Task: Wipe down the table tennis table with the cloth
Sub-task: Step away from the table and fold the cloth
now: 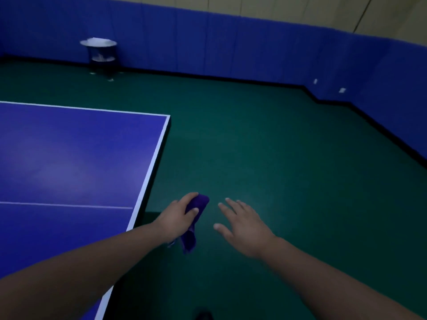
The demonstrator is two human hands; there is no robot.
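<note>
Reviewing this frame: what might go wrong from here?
The left hand grips the cloth bunched up, off the table edge and over the floor; if the grip slips, it likely lands there and picks up dirt. Bunched like that, it may wipe only a narrow strip.

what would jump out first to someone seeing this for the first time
Two bare arms reach forward over the green floor: the left hand grips a purple cloth just off the table's edge, the right hand is spread open beside it. The blue table tennis table fills the left side.
</note>
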